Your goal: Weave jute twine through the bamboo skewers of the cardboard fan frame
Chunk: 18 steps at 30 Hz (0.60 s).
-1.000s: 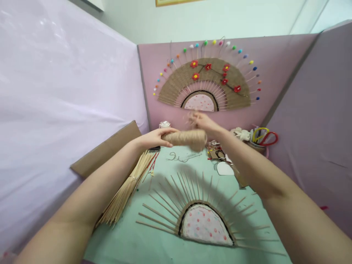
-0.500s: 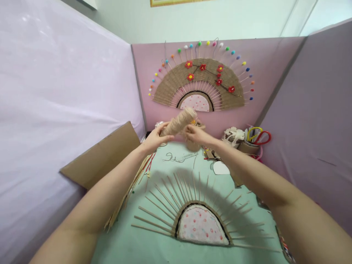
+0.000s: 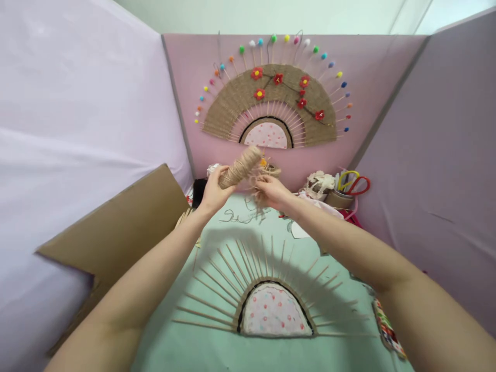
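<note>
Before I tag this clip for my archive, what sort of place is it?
Probably a craft corner: a roll of twine, a stick fan on the green table, and a flowered fan on the pink panel.

Left hand (image 3: 216, 191) grips twine spool (image 3: 241, 168), right hand (image 3: 274, 191) loose strands (image 3: 260, 199)

You are holding a spool of twine (image 3: 241, 168) that is looking rough, fibrous and matt. Thin sticks (image 3: 204, 325) are showing plain, dull wood. The cardboard (image 3: 127, 227) is looking smooth and matt, the red scissor handle (image 3: 368, 182) is showing smooth plastic, and the creased sheet (image 3: 77, 129) is carrying a faint gloss.
</note>
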### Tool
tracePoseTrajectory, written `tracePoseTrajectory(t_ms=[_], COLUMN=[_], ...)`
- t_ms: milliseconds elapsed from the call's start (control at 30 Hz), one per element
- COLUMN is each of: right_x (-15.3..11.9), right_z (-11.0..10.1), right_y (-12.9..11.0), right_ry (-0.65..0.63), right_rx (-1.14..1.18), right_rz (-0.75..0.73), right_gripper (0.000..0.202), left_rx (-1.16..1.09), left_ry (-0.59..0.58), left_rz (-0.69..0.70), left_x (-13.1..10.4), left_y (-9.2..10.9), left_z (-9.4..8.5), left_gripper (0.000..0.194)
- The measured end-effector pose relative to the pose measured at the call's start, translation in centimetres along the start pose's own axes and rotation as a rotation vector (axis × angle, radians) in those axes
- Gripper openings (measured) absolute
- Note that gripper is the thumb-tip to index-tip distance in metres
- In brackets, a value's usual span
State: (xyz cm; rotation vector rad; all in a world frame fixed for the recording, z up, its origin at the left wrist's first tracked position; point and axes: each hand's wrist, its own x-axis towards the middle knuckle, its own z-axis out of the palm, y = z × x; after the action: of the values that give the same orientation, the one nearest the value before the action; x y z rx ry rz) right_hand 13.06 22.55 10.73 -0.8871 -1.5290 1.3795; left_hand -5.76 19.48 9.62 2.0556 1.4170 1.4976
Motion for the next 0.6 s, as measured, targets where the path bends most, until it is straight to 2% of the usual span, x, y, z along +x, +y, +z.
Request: tracePoseTrajectory(t_ms=[67,167,267,333,367,400,433,467,533,600], right_x=[-0.6,-0.8,0.1,0.7,0.8,0.8,0.6,0.4,-0.4,-1.2], right_z=[0.7,-0.3,-3.2,-5.2,-5.9,-6.3,-6.5,-6.5,-5.9,-5.0], right_y=[0.4,-0.6,-2.6,-3.3,-3.4,-3.2,-2.9,-2.4,-1.4,-0.7], right_ry=[-0.047,-0.161,-0.164,-0.22,-0.276,-0.31,-0.307,-0.262,-0.106,0.018], right_rx=[0.038,-0.082,-0.359,-0.418,-0.377,-0.292,-0.179,-0.051,0.199,0.389], right_rz=[0.064,0.173,0.064,-0.041,-0.047,-0.032,-0.008,0.014,0.058,0.134], right_gripper=[0.023,0.016,0.011,0.012,0.015,0.019,0.021,0.022,0.017,0.006], left_rx=[0.314,0.576,0.488,0.269,0.132,-0.009,-0.141,-0.245,-0.315,-0.127], left_ry=[0.008,-0.215,-0.566,-0.787,-0.834,-0.83,-0.771,-0.662,-0.367,-0.064], left_rz=[0.08,0.155,0.233,0.239,0.195,0.13,0.056,-0.015,-0.09,-0.062], left_x=[-0.1,0.0,0.7,1.3,1.5,1.6,1.7,1.7,1.5,1.4], left_y=[-0.4,-0.3,0.8,1.8,2.2,2.4,2.5,2.4,2.0,1.4], left_z=[1.0,1.2,0.3,-0.3,-0.3,-0.1,0.3,1.0,2.9,5.2], left_gripper=[0.049,0.045,0.045,0.048,0.051,0.055,0.058,0.061,0.062,0.058])
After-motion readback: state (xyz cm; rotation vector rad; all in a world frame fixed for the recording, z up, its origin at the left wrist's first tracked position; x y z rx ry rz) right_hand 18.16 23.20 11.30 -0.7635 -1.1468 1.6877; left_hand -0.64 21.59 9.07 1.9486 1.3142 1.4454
